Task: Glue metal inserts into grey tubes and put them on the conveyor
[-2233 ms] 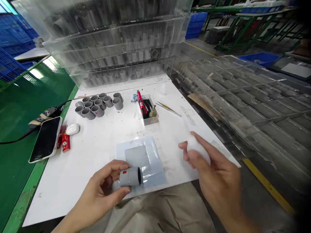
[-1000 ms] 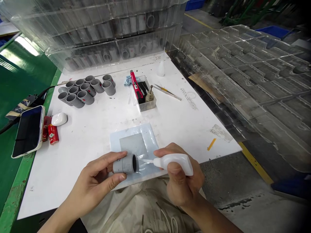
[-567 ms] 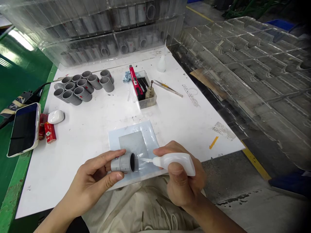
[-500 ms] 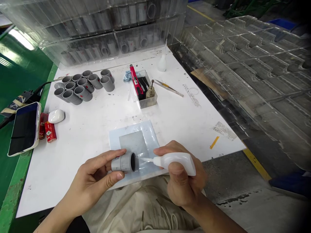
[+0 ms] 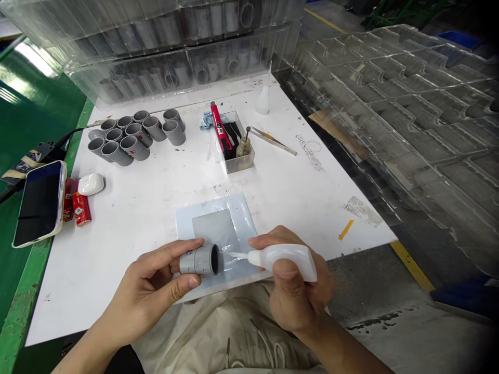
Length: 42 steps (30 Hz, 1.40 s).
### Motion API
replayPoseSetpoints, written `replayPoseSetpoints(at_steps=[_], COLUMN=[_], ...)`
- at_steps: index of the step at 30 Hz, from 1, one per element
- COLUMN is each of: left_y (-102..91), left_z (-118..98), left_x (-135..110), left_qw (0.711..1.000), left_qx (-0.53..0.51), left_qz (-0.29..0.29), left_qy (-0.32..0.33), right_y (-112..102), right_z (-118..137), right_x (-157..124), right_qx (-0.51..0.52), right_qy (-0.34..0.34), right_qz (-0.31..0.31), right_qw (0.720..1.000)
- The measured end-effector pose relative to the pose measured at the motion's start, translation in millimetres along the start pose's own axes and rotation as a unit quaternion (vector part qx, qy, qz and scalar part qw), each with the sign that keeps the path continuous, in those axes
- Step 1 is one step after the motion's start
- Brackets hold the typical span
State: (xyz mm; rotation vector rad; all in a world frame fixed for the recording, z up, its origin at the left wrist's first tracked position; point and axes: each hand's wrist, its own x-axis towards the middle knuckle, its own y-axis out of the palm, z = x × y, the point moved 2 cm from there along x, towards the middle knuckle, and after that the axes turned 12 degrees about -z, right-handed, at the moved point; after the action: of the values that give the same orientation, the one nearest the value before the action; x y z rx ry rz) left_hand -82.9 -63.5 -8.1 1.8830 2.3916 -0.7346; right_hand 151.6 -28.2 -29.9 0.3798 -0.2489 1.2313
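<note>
Hands [image 5: 150, 283] [image 5: 296, 288] hold grey pipe coupling [image 5: 198, 260] and plastic bottle [image 5: 286, 262].

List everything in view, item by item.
table: one, white, under all the loose items
loose pipe couplings: about a dozen, grey, far left of table
plastic sheet: one, pale blue, near edge of table
clear box: one, transparent, far middle of table
red pen-shaped tool: one, red, in clear box
tweezers: one pair, metal, right of clear box
second bottle: one, white, far edge of table
phone: one, dark screen, left edge of table
stacked trays: several, clear, behind table, holding grey couplings
held pipe coupling: one, grey, above plastic sheet
squeeze bottle: one, white, nozzle toward held pipe coupling
left hand: gripping held pipe coupling
right hand: gripping squeeze bottle
</note>
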Motion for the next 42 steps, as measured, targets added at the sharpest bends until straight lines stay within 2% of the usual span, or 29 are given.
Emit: replayPoseSetpoints(at_steps=[8, 15, 20, 30, 34, 37, 42], left_y=[-2.7, -9.2, -9.9, -2.6, -2.5, -2.9, -2.2], left_z=[6, 19, 25, 7, 6, 5, 2], left_x=[2, 8, 7, 8, 8, 8, 8], left_qw=[1.000, 0.990, 0.990, 0.986, 0.986, 0.985, 0.983], left_qx=[-0.002, 0.021, 0.020, 0.003, 0.003, 0.007, 0.021], left_qz=[0.016, 0.067, 0.078, 0.079, 0.085, 0.078, 0.069], left_qy=[0.017, 0.121, 0.119, 0.149, 0.142, 0.153, 0.166], right_y=[-2, -2, -1, -2, -2, -3, -2], right_z=[-4, -5, -6, -5, -5, -5, -6], right_x=[-3, -1, -2, -4, -3, -3, -3], right_qx=[0.030, 0.036, 0.031, 0.031, 0.032, 0.046, 0.051], right_qy=[0.020, 0.015, 0.006, 0.031, 0.032, 0.059, 0.076], right_qz=[-0.006, 0.014, 0.004, -0.005, -0.008, 0.003, -0.017], right_qw=[0.999, 0.999, 1.000, 0.999, 0.999, 0.997, 0.996])
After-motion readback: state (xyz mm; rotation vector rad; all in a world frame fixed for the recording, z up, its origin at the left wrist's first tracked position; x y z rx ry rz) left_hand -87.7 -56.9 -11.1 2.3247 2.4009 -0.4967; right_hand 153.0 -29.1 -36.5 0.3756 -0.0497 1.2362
